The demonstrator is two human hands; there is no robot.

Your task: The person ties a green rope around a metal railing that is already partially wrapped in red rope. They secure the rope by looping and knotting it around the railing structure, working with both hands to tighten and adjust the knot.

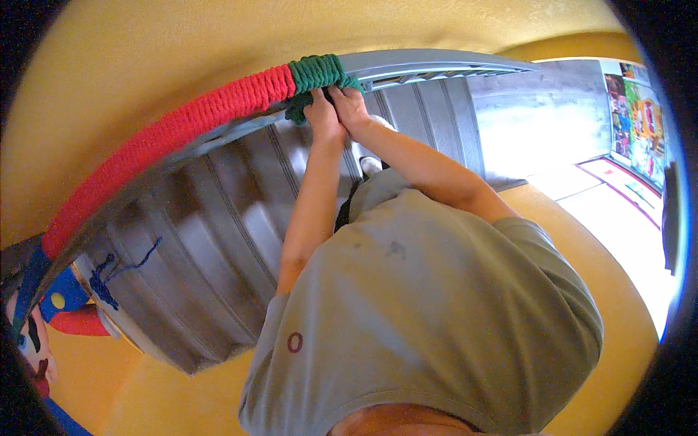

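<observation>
A long grey handrail (429,59) runs across the top of the view, wrapped in thick yarn for much of its length. Red yarn (171,129) covers the left stretch, and a shorter band of green yarn (317,73) follows it. At the right end of that band, my left hand (323,118) and my right hand (350,107) are side by side just under the rail, fingers closed on the green yarn. A loose green bunch hangs beside my left hand. My fingertips are partly hidden. Right of the green band, the rail is bare.
Grey ribbed stairs (225,240) descend below the rail, with loose blue yarn (104,282) on a step at left. A yellow wall (182,36) lies beyond the rail. A painted cartoon figure (76,322) is at lower left; a bright doorway (582,189) opens at right.
</observation>
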